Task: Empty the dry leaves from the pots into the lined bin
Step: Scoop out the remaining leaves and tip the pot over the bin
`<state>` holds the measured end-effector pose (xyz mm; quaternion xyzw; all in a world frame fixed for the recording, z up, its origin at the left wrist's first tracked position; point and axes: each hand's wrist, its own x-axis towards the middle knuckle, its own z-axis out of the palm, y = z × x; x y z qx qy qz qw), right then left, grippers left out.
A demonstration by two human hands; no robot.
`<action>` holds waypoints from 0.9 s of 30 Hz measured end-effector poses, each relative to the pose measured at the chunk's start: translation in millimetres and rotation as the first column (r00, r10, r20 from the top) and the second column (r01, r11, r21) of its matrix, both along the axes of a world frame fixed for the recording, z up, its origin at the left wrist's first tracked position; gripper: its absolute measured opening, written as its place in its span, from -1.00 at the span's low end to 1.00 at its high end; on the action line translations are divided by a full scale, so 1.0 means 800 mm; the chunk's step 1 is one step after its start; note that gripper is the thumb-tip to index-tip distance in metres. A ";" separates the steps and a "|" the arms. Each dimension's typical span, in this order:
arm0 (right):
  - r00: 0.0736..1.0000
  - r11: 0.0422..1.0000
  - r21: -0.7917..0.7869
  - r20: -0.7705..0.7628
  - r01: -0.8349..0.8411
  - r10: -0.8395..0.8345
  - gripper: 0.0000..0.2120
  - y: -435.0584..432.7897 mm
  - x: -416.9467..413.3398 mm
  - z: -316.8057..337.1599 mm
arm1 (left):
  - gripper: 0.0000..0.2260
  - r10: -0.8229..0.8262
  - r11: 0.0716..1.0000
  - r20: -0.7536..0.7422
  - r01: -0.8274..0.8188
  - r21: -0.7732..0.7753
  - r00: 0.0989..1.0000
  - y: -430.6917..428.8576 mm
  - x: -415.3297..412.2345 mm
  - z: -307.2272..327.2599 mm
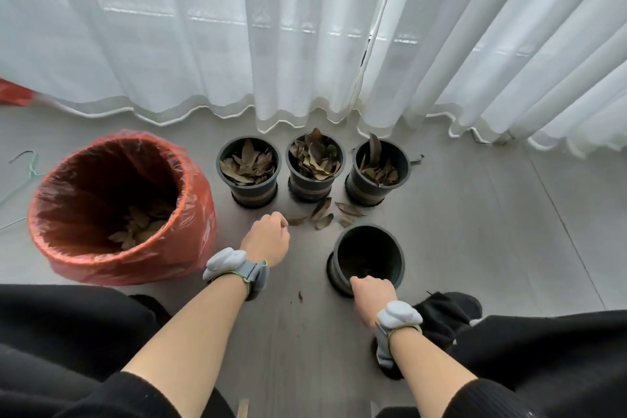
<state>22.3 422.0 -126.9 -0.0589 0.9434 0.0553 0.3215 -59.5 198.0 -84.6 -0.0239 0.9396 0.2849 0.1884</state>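
Observation:
Three black pots, left [249,166], middle [315,159] and right [378,168], stand in a row by the curtain, each holding dry leaves. A fourth black pot [368,256], empty, stands nearer me; my right hand [371,295] grips its near rim. Several dry leaves [322,214] lie loose on the floor between the row and the empty pot. My left hand [268,239] is down at the left end of these leaves, fingers curled under and hidden; one leaf lies at its fingertips. The bin [112,207], lined with a red bag, stands to the left with leaves at its bottom.
A white sheer curtain [305,44] hangs to the floor just behind the pots. A wire hanger [23,173] lies on the floor left of the bin. My black-clad legs [543,366] frame the bottom of the view. The floor is grey planking.

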 end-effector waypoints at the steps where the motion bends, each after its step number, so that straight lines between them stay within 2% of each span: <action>1: 0.998 0.998 0.013 0.016 0.064 -0.064 -0.82 0.018 0.006 0.001 | -0.81 -0.030 1.000 -0.012 0.030 0.002 0.999 0.017 -0.002 0.007; 5: 0.948 0.948 0.027 -0.027 0.319 -0.318 -0.82 0.081 0.002 0.005 | -0.82 -0.143 0.989 -0.056 0.145 0.029 0.988 0.085 -0.026 0.025; 8: 0.920 0.919 0.042 -0.022 0.392 -0.391 -0.81 0.122 -0.027 0.010 | -0.80 -0.178 0.980 -0.108 0.186 0.068 0.978 0.134 -0.051 0.034; 14: 0.871 0.868 0.073 -0.033 0.491 -0.490 -0.73 0.205 -0.101 0.009 | -0.79 -0.140 0.966 -0.282 0.194 0.172 0.949 0.211 -0.111 0.042; 18: 0.851 0.849 0.074 -0.093 0.524 -0.517 -0.80 0.258 -0.173 0.004 | -0.79 -0.066 0.965 -0.426 0.166 0.202 0.903 0.254 -0.194 0.038; 21: 0.852 0.853 0.066 -0.136 0.517 -0.506 -0.88 0.288 -0.215 0.000 | -0.79 -0.005 0.968 -0.424 0.111 0.224 0.905 0.278 -0.258 0.033; 22: 0.853 0.862 0.051 -0.185 0.505 -0.489 -0.85 0.288 -0.218 0.003 | -0.78 0.018 0.967 -0.402 0.087 0.241 0.915 0.278 -0.269 0.036; 23: 0.836 0.866 0.025 -0.273 0.500 -0.475 -0.73 0.290 -0.221 0.003 | -0.77 0.032 0.965 -0.373 0.069 0.253 0.927 0.281 -0.284 0.038; 25: 0.744 0.877 -0.100 -0.490 0.469 -0.454 -0.56 0.289 -0.230 0.009 | -0.76 0.031 0.969 -0.326 0.052 0.241 0.945 0.289 -0.314 0.040; 27: 0.631 0.912 -0.208 -0.666 0.355 -0.397 -0.62 0.282 -0.249 0.021 | -0.75 -0.009 0.980 -0.282 0.064 0.187 0.959 0.293 -0.341 0.044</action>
